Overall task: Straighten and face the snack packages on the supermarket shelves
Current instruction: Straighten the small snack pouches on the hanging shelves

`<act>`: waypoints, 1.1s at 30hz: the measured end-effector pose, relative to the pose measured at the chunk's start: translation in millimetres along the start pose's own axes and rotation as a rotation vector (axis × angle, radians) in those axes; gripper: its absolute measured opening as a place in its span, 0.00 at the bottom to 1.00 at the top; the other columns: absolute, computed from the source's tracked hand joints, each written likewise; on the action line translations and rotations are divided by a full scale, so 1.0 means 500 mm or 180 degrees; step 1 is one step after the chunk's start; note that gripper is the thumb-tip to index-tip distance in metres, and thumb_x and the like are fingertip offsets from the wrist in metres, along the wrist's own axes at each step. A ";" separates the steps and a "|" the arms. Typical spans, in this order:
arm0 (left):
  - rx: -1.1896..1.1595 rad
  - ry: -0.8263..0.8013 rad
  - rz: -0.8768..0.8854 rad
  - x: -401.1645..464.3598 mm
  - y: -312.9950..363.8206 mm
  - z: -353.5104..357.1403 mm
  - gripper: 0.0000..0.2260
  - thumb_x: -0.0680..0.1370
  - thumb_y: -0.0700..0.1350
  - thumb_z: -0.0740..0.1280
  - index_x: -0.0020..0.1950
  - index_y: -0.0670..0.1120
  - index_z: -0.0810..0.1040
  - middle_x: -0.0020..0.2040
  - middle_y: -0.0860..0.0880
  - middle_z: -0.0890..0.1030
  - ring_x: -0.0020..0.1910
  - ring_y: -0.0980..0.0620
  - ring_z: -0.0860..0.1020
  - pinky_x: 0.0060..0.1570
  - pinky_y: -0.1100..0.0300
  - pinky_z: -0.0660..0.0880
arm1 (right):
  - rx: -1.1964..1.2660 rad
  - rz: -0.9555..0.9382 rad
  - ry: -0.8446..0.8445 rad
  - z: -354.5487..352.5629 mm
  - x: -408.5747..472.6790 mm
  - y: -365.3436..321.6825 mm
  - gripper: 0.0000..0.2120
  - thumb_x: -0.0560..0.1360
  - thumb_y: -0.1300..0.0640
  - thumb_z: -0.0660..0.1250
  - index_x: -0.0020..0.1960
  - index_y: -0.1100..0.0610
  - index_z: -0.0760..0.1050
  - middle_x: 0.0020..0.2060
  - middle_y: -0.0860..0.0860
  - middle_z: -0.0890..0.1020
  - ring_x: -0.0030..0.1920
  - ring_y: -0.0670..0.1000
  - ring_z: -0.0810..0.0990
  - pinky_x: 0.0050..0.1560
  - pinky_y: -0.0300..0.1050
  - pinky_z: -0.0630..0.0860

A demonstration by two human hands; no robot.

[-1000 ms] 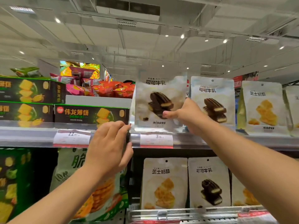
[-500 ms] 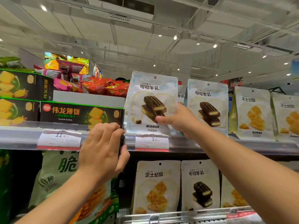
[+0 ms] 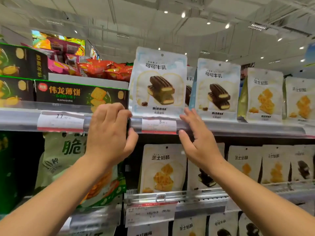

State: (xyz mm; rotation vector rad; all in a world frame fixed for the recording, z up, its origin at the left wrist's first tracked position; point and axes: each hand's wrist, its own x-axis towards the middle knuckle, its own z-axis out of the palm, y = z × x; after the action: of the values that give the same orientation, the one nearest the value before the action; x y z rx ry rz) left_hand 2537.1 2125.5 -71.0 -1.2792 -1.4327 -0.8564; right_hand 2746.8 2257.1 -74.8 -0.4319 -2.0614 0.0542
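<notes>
A white chocolate-biscuit pouch point(image 3: 160, 82) stands upright and faces front on the top shelf, by itself. A second pouch of the same kind point(image 3: 217, 89) stands to its right, then two yellow cheese-biscuit pouches point(image 3: 264, 94). My left hand point(image 3: 109, 133) has its fingers curled over the front rail of the top shelf point(image 3: 238, 128), just left of the first pouch. My right hand point(image 3: 197, 140) hovers with spread fingers before the rail, below the pouch's right corner, holding nothing.
Dark green cracker boxes point(image 3: 80, 92) fill the top shelf on the left, with red and pink bags point(image 3: 102, 68) piled behind. On the lower shelf stand more white pouches point(image 3: 163, 169) and a large green bag point(image 3: 68, 160). Price tags point(image 3: 159, 125) sit in the rail.
My right hand has let go of the left chocolate pouch and dropped to the rail. The pouch now stands upright. My left hand has stayed on the rail.
</notes>
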 end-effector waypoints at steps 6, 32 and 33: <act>-0.0125 -0.0134 -0.0159 -0.027 0.006 0.009 0.17 0.73 0.46 0.61 0.57 0.37 0.74 0.60 0.35 0.72 0.63 0.36 0.66 0.69 0.40 0.59 | -0.1116 -0.0584 -0.0088 0.017 -0.038 0.031 0.31 0.71 0.65 0.67 0.73 0.64 0.65 0.74 0.60 0.64 0.76 0.59 0.59 0.75 0.60 0.55; -0.2979 -0.1076 -0.2686 -0.194 0.092 0.125 0.07 0.77 0.47 0.68 0.43 0.60 0.80 0.41 0.56 0.84 0.40 0.57 0.83 0.37 0.55 0.82 | -0.0633 -0.0008 -0.0172 0.037 -0.089 0.001 0.36 0.72 0.64 0.65 0.77 0.54 0.57 0.78 0.53 0.51 0.78 0.49 0.43 0.77 0.52 0.44; -0.3044 -0.0978 -0.2507 -0.191 0.089 0.110 0.08 0.78 0.46 0.68 0.45 0.61 0.80 0.42 0.58 0.84 0.41 0.59 0.83 0.37 0.57 0.81 | -0.0571 0.0028 -0.0247 0.037 -0.100 -0.003 0.35 0.73 0.61 0.66 0.77 0.53 0.58 0.78 0.52 0.49 0.78 0.49 0.41 0.77 0.52 0.45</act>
State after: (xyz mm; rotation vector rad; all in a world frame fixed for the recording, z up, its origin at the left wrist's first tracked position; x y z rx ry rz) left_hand 2564.0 2159.9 -181.5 -1.5566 -1.8930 -2.1274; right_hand 2752.8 2242.1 -125.6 -0.5569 -2.1495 -0.1112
